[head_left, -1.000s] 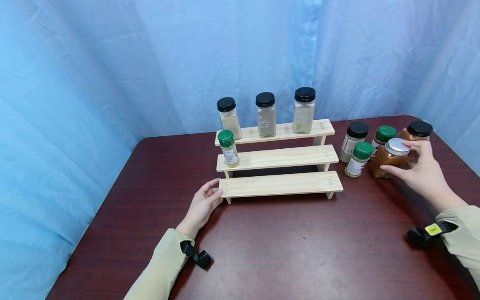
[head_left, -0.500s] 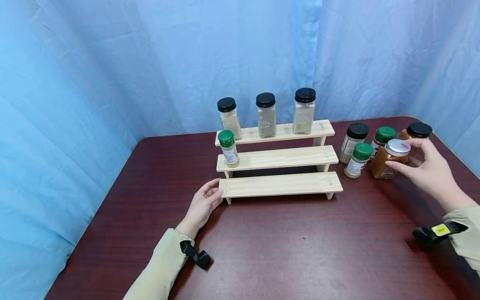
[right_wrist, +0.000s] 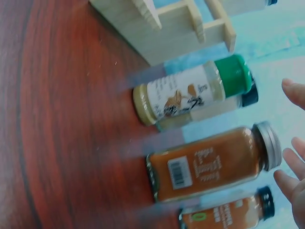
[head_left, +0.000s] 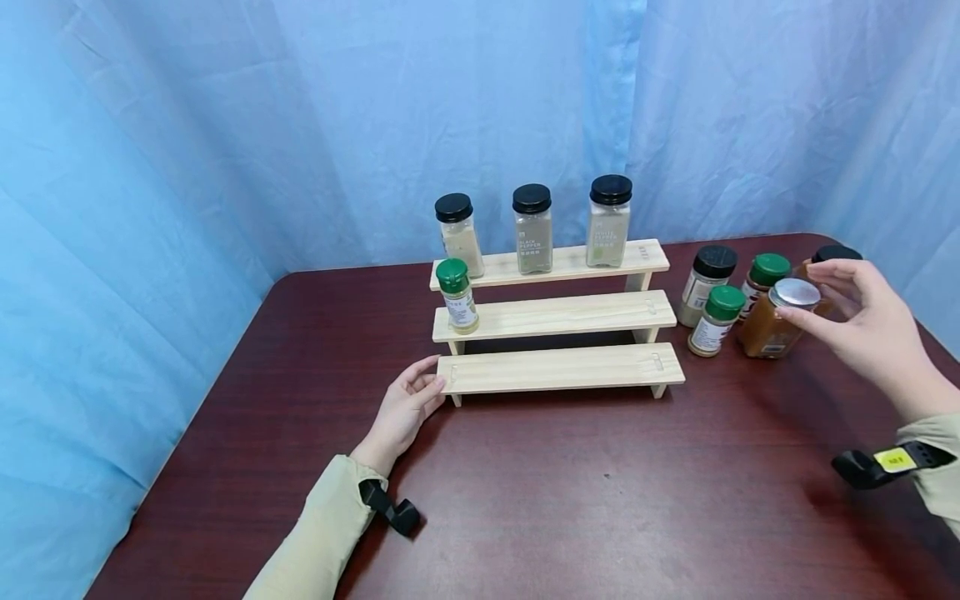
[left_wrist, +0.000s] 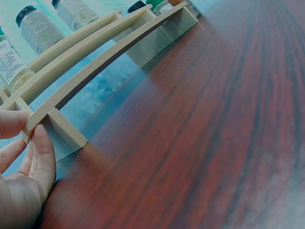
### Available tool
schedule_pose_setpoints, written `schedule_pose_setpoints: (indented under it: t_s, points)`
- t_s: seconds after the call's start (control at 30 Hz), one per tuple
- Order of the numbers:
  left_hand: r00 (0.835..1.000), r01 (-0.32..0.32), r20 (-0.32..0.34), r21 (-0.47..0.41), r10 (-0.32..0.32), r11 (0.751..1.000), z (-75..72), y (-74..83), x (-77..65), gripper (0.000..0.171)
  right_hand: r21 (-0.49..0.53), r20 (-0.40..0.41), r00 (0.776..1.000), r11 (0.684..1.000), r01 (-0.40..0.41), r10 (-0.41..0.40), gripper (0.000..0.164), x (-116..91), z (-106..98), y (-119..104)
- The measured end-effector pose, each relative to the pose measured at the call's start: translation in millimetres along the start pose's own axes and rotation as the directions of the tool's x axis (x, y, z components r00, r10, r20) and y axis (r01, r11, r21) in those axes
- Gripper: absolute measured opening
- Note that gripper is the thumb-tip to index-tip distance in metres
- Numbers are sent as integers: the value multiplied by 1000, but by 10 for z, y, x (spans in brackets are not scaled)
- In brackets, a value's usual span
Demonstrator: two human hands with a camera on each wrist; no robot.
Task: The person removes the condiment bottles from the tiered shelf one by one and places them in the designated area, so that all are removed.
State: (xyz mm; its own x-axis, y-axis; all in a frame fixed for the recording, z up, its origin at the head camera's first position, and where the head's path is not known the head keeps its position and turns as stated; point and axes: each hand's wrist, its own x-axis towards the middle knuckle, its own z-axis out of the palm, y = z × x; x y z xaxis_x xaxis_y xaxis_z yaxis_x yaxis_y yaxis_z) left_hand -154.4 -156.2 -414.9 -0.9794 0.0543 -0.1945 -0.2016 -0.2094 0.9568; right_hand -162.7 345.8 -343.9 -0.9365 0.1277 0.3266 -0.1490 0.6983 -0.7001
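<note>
My left hand pinches the left end of the lowest step of a pale wooden three-step rack; thumb and fingertips meet the board's edge in the left wrist view. Over at the right, my right hand is spread beside a square jar of brown powder with a silver lid. In the right wrist view its fingers are apart from that lid. The jar stands upright on the table. Behind it, partly hidden by my hand, is a brown jar with a black lid.
Three black-lidded jars, one a grey pepper jar, stand on the top step. A green-capped shaker sits at the middle step's left end. Another green-capped shaker and a black-lidded shaker stand right of the rack. Blue curtains hang behind.
My right hand has drawn off the silver-lidded jar, moving slightly up and to the right, with its fingers parting from the lid. The left hand stays at the rack's end.
</note>
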Motion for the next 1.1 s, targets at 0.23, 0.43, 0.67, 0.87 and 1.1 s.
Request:
schedule_pose_setpoints:
  t_s: [0.23, 0.43, 0.67, 0.87, 1.1]
  points:
    - [1000, 3, 0, -8, -3, 1000, 5, -1, 8, 49, 10, 5, 999, 999, 45, -45, 57, -42, 53, -199]
    - [1000, 2, 6, -6, -2, 1000, 1, -6, 8, 50, 80, 19, 990, 987, 141, -143, 54, -56, 171, -405]
    - [1000, 3, -1, -11, -4, 1000, 6, 5, -1, 50, 183, 54, 956, 944, 275, -289, 52, -49, 352, -676]
    - [1000, 6, -3, -9, -6, 1000, 1, 3, -1, 49, 230, 87, 931, 917, 327, -354, 52, -38, 579, -905]
    - [1000, 7, -2, -8, -7, 1000, -3, 6, 3, 50, 315, 118, 880, 858, 406, -460, 50, -35, 908, -1069]
